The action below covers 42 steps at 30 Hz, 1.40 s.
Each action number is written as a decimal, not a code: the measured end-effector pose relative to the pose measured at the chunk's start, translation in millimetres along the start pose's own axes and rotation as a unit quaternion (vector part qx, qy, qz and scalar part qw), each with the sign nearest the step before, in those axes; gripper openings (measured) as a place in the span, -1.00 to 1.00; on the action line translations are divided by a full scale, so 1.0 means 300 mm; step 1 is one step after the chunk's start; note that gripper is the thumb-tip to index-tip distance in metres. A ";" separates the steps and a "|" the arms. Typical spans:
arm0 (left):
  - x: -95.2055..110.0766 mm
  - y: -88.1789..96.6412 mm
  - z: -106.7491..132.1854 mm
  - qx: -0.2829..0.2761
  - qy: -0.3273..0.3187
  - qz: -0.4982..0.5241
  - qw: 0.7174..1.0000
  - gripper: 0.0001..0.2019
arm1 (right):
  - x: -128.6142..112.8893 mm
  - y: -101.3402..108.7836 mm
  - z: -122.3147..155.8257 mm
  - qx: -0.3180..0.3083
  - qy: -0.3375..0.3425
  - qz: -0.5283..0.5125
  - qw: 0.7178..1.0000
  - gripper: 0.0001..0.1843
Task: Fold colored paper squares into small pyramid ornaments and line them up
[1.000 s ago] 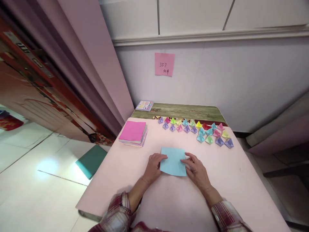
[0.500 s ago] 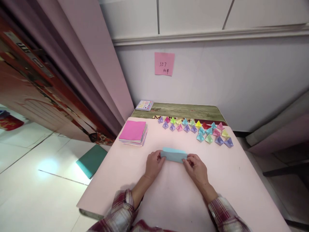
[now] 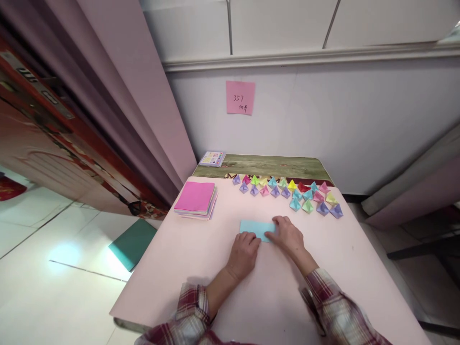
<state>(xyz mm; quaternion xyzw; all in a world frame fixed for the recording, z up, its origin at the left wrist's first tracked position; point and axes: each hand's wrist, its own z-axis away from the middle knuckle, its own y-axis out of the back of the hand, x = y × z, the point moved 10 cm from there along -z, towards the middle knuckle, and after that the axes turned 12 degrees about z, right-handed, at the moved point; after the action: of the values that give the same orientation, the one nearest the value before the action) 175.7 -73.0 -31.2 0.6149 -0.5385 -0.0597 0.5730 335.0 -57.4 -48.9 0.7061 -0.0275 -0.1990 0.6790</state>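
A light blue sheet of paper (image 3: 256, 226), folded to a narrow rectangle, lies flat on the table in front of me. At its lower edge, the bent fingers of my left hand (image 3: 245, 254) press down close together. My right hand (image 3: 290, 238) is at the paper's right end, thumb resting on its face and index finger near the far right corner, with a gap between the two. The undersides of both hands are hidden.
A stack of square paper (image 3: 196, 196), pink on top, sits left of the hands. Several small folded paper shapes (image 3: 275, 191) stand in rows along the back right. A small packet (image 3: 212, 158) lies at the far left corner of the pale pink tabletop (image 3: 161, 268).
The blue paper has come down flat on the table. My left hand has slid right from its left end to the lower edge. My right thumb and index finger have spread apart.
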 end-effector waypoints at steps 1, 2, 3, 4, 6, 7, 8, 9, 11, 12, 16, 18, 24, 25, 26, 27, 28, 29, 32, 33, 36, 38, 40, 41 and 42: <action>0.003 -0.003 0.000 -0.001 -0.001 -0.005 1.000 -0.75 | -0.013 0.002 -0.019 -0.022 0.006 0.020 1.000 -0.52; 0.005 -0.004 0.001 -0.001 -0.005 -0.009 1.000 -0.75 | -0.019 -0.001 -0.034 -0.048 0.003 0.036 0.998 -0.49; 0.007 -0.004 0.003 0.000 -0.010 -0.013 1.000 -0.76 | -0.019 -0.008 -0.045 -0.077 -0.006 0.049 0.996 -0.48; 0.008 -0.002 0.005 0.001 -0.015 -0.017 1.000 -0.76 | -0.018 -0.016 -0.051 -0.104 -0.013 0.056 0.993 -0.50; 0.011 0.004 0.009 0.008 -0.024 -0.024 0.999 -0.76 | -0.011 -0.033 -0.049 -0.142 -0.023 0.051 0.988 -0.61; 0.012 0.007 0.010 0.010 -0.026 -0.025 0.999 -0.76 | -0.008 -0.039 -0.044 -0.149 -0.022 0.039 0.988 -0.65; 0.012 0.008 0.011 0.011 -0.026 -0.024 0.999 -0.76 | -0.005 -0.041 -0.039 -0.146 -0.021 0.023 0.989 -0.67; 0.013 0.009 0.011 0.012 -0.025 -0.020 0.999 -0.77 | -0.001 -0.040 -0.032 -0.135 -0.020 0.003 0.991 -0.67; 0.011 0.008 0.010 0.008 -0.018 -0.009 1.000 -0.78 | 0.007 -0.033 -0.020 -0.098 -0.021 -0.056 0.993 -0.72; 0.010 0.008 0.009 0.007 -0.014 -0.004 1.000 -0.78 | 0.014 -0.031 -0.014 -0.081 -0.027 -0.096 0.992 -0.76; 0.003 0.011 0.008 0.007 -0.002 0.002 1.000 -0.66 | 0.054 -0.050 0.000 -0.046 -0.083 -0.262 0.960 -0.56; 0.004 0.020 0.011 0.019 -0.007 0.001 1.000 -0.63 | 0.068 -0.057 0.006 -0.029 -0.105 -0.310 0.944 -0.46; 0.021 0.066 0.016 0.110 -0.031 -0.041 0.993 -0.67 | 0.073 -0.102 0.071 -0.005 -0.159 -0.460 0.874 -0.43; 0.022 0.066 0.009 0.113 -0.032 -0.049 0.992 -0.70 | 0.066 -0.110 0.087 -0.008 -0.170 -0.490 0.855 -0.41; 0.023 0.069 0.000 0.116 -0.034 -0.056 0.991 -0.74 | 0.058 -0.113 0.104 -0.011 -0.179 -0.520 0.835 -0.40; 0.026 0.075 -0.011 0.119 -0.037 -0.062 0.990 -0.78 | 0.048 -0.110 0.119 -0.014 -0.185 -0.548 0.816 -0.39; 0.030 0.087 -0.024 0.124 -0.040 -0.064 0.989 -0.80 | 0.036 -0.098 0.132 -0.016 -0.185 -0.572 0.799 -0.39; 0.036 0.106 -0.038 0.132 -0.044 -0.058 0.989 -0.81 | 0.023 -0.076 0.143 -0.017 -0.179 -0.593 0.785 -0.38; 0.040 0.193 -0.080 0.162 -0.020 0.027 0.986 -0.79 | -0.008 0.029 0.162 -0.007 -0.132 -0.615 0.777 -0.37; 0.030 0.227 -0.090 0.177 0.008 0.079 0.981 -0.81 | 0.001 0.074 0.168 0.019 -0.128 -0.609 0.783 -0.38; -0.038 0.286 -0.089 0.213 0.156 0.274 0.925 -0.86 | 0.010 0.166 0.184 0.052 -0.111 -0.593 0.796 -0.39; -0.077 0.233 -0.067 0.185 0.268 0.455 0.829 -0.77 | -0.011 0.196 0.187 0.039 -0.077 -0.580 0.810 -0.35; -0.081 0.166 -0.031 0.160 0.352 0.591 0.708 -0.71 | -0.020 0.207 0.189 0.032 -0.069 -0.550 0.831 -0.39; -0.073 0.142 -0.016 0.151 0.378 0.631 0.660 -0.67 | -0.018 0.209 0.190 0.031 -0.076 -0.529 0.845 -0.42; -0.064 0.128 -0.005 0.146 0.393 0.654 0.629 -0.64 | -0.016 0.209 0.191 0.028 -0.085 -0.508 0.857 -0.45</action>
<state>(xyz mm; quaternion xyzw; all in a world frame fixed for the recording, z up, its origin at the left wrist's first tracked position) 145.8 -48.9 -11.5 0.1419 -0.5244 0.6579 0.5216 326.8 -114.9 13.3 0.6212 0.2720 -0.5747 0.4581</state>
